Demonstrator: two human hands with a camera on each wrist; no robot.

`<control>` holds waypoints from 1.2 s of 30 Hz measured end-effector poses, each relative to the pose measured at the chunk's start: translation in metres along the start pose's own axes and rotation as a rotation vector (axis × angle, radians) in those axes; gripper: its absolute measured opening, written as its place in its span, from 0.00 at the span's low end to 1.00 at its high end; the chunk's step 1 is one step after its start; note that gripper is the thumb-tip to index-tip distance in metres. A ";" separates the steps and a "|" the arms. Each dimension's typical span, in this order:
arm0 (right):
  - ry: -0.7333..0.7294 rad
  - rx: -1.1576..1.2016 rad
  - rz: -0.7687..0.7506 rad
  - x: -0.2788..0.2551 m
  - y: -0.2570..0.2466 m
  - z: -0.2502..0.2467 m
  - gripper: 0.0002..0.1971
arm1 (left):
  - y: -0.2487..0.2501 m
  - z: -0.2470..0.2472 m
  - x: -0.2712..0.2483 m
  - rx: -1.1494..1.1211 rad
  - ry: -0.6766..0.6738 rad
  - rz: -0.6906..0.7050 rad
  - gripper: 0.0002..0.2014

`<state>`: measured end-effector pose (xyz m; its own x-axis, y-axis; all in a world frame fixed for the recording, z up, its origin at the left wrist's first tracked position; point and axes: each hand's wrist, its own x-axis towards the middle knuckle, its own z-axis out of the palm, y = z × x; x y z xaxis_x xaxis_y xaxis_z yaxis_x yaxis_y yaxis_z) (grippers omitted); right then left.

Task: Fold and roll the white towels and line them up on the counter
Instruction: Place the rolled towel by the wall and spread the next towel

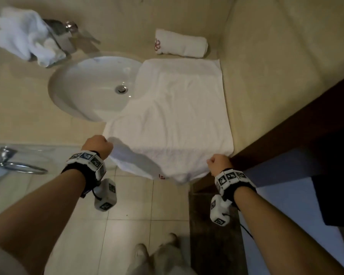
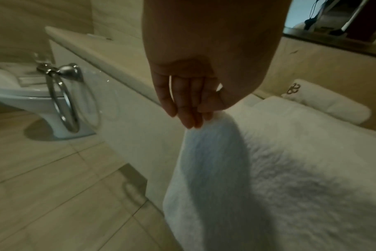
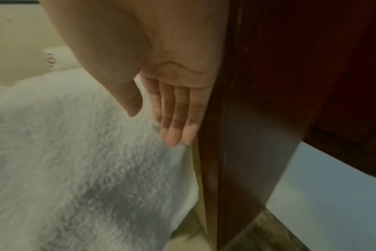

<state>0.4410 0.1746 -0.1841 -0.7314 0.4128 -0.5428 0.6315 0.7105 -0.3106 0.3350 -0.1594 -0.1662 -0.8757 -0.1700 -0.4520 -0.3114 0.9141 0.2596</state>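
Risk: towel (image 1: 179,108) overhanging tabletop (image 1: 256,56); both my hands' fingers (image 2: 188,108) pinch near corners; uneven pull skews fold, drags far edge into sink (image 1: 91,86).

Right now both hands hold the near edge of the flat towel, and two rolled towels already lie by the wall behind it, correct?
Not quite: the head view shows only one rolled towel by the wall. The left hand and right hand do hold the near edge of the flat towel.
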 end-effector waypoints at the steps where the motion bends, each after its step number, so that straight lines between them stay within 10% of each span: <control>1: -0.009 0.052 0.059 0.001 0.009 0.010 0.12 | -0.008 0.009 -0.002 0.021 -0.025 -0.034 0.11; 6: 0.010 0.305 0.267 0.017 0.036 0.055 0.22 | -0.042 0.056 0.003 0.018 -0.162 -0.162 0.09; 10: -0.053 0.398 0.329 0.042 0.051 0.091 0.29 | -0.060 0.097 0.020 -0.170 -0.177 -0.221 0.28; 20: -0.050 0.538 0.322 0.078 0.054 0.115 0.20 | -0.058 0.141 0.034 -0.710 -0.053 -0.053 0.26; 36: 0.151 0.579 0.234 0.050 0.057 0.108 0.07 | -0.062 0.143 0.013 -0.400 -0.404 0.032 0.32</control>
<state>0.4680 0.1741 -0.3131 -0.5586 0.6257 -0.5445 0.7847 0.1860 -0.5913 0.3953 -0.1660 -0.3103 -0.7011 0.0819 -0.7083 -0.4712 0.6924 0.5464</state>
